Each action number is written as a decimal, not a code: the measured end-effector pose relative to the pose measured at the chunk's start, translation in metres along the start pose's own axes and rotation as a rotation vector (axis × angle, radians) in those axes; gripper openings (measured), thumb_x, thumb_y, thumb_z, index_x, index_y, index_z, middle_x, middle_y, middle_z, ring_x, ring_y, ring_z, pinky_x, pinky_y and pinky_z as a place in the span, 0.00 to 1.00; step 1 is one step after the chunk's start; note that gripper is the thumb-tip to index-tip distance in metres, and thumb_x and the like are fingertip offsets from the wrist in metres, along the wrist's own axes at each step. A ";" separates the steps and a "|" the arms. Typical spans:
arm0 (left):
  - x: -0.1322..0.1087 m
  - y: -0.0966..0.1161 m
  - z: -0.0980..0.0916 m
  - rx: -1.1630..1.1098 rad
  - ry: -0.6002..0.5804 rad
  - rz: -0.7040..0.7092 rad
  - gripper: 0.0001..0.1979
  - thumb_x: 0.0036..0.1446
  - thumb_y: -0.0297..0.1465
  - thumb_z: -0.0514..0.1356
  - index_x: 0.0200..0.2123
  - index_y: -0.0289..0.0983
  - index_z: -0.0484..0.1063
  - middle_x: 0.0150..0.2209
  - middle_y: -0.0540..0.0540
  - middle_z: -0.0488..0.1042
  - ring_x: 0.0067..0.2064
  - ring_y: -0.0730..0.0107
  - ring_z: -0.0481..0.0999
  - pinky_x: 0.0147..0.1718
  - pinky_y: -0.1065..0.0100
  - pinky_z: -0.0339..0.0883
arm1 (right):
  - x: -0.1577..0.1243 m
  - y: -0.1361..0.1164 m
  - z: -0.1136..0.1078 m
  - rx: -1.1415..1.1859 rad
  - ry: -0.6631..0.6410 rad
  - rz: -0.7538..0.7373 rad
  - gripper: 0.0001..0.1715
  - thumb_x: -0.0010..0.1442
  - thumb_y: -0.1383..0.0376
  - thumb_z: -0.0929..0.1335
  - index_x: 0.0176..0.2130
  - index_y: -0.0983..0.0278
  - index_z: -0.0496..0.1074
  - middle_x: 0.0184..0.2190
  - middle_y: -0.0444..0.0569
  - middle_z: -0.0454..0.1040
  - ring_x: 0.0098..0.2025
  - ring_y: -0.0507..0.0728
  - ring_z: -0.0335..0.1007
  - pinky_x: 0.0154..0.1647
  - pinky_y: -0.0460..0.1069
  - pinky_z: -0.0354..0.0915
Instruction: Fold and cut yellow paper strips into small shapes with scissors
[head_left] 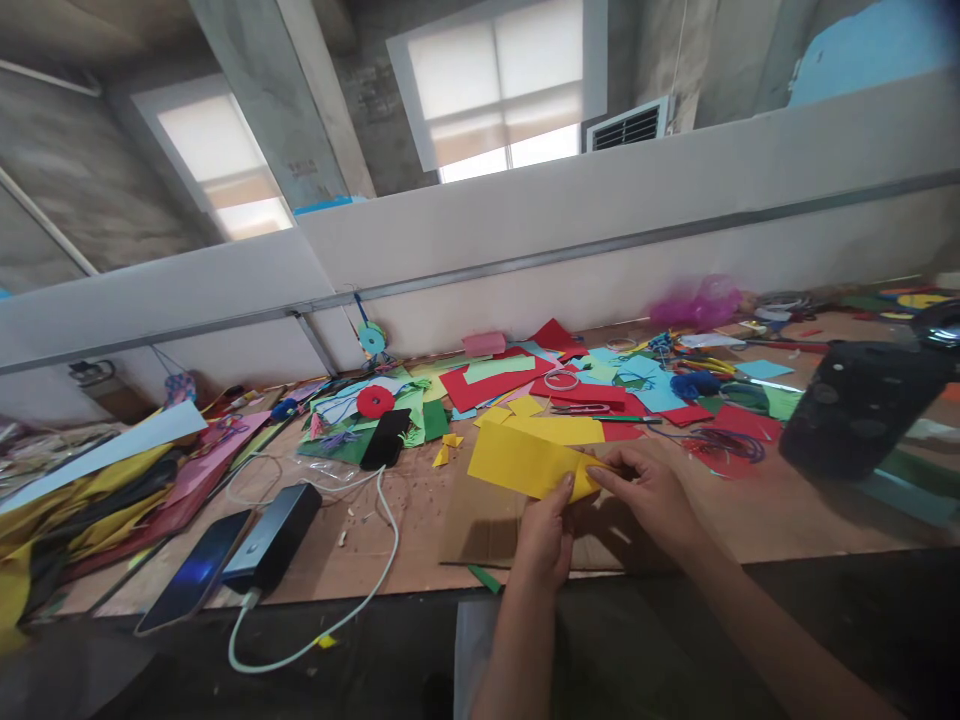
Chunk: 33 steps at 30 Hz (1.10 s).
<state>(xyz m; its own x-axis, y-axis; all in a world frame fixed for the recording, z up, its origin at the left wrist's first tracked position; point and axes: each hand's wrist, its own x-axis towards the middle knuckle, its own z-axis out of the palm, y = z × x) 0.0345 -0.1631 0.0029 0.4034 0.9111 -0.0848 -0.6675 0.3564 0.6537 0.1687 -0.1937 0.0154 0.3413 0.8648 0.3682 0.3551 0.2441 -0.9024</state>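
Head view takes in a long wooden surface (390, 545) strewn with cut paper, set against a pale partition wall. A brown cardboard sheet (480, 530) lies flat at the near edge, and on it rests the folded yellow paper (525, 462), its near right corner between both hands. The left hand (546, 535) has its thumb and forefinger pinched on that corner from below; the right hand (654, 492) lays its fingers (609, 477) on the same corner from the side, pressed down and closed on the paper.

The step in hand looks like creasing or folding that corner. To do it well, I judge the edges should be lined up before pressure goes on, one hand pinning the sheet against the cardboard while the other runs along the fold from the corner outward, so the crease stays straight.

To the left lie a power bank (274, 535) with a white cable (352, 600) and a phone (196, 570), well apart from the hands. Smaller, a red disc (375, 401) sits among the scraps farther back.
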 end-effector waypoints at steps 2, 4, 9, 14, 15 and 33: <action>-0.001 0.000 0.001 0.003 0.003 -0.002 0.21 0.45 0.31 0.71 0.45 0.36 0.78 0.50 0.39 0.78 0.55 0.51 0.73 0.56 0.54 0.65 | 0.001 -0.001 0.000 -0.003 0.008 -0.015 0.13 0.54 0.56 0.72 0.25 0.60 0.71 0.28 0.46 0.74 0.31 0.59 0.68 0.33 0.50 0.63; -0.002 0.001 0.001 0.009 -0.003 0.000 0.21 0.47 0.33 0.71 0.46 0.36 0.78 0.50 0.40 0.77 0.56 0.51 0.72 0.56 0.54 0.65 | 0.002 -0.002 0.000 -0.020 0.015 -0.032 0.13 0.54 0.56 0.72 0.25 0.60 0.72 0.28 0.46 0.74 0.32 0.59 0.69 0.34 0.51 0.64; -0.004 -0.002 -0.002 0.079 -0.058 -0.044 0.22 0.47 0.32 0.71 0.47 0.39 0.77 0.53 0.40 0.75 0.60 0.50 0.69 0.59 0.54 0.60 | 0.001 -0.004 0.000 -0.069 0.003 -0.062 0.13 0.56 0.57 0.72 0.26 0.60 0.72 0.27 0.45 0.74 0.32 0.59 0.69 0.35 0.51 0.64; -0.002 -0.004 -0.005 0.054 -0.061 -0.032 0.20 0.44 0.31 0.71 0.44 0.36 0.78 0.52 0.39 0.76 0.60 0.51 0.68 0.61 0.55 0.58 | 0.000 -0.002 0.001 0.023 -0.030 -0.026 0.12 0.56 0.55 0.72 0.30 0.61 0.73 0.33 0.48 0.77 0.38 0.61 0.73 0.40 0.53 0.67; -0.002 -0.003 -0.004 0.048 -0.049 -0.018 0.20 0.44 0.30 0.71 0.44 0.36 0.78 0.52 0.39 0.76 0.60 0.51 0.69 0.60 0.55 0.59 | 0.000 0.000 0.001 0.052 -0.026 0.000 0.13 0.55 0.54 0.73 0.32 0.61 0.73 0.34 0.48 0.77 0.39 0.61 0.73 0.40 0.53 0.67; -0.001 0.000 -0.004 -0.002 0.003 0.010 0.21 0.45 0.26 0.70 0.46 0.36 0.77 0.50 0.40 0.78 0.57 0.52 0.72 0.56 0.58 0.66 | -0.002 0.015 -0.006 0.335 -0.055 0.255 0.20 0.49 0.51 0.76 0.31 0.63 0.73 0.25 0.41 0.71 0.24 0.51 0.64 0.22 0.45 0.60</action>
<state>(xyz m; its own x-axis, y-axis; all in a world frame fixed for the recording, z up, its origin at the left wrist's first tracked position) 0.0311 -0.1629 -0.0001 0.3952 0.9151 -0.0803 -0.6725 0.3477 0.6534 0.1788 -0.1945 0.0024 0.3312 0.9360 0.1194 -0.0406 0.1406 -0.9892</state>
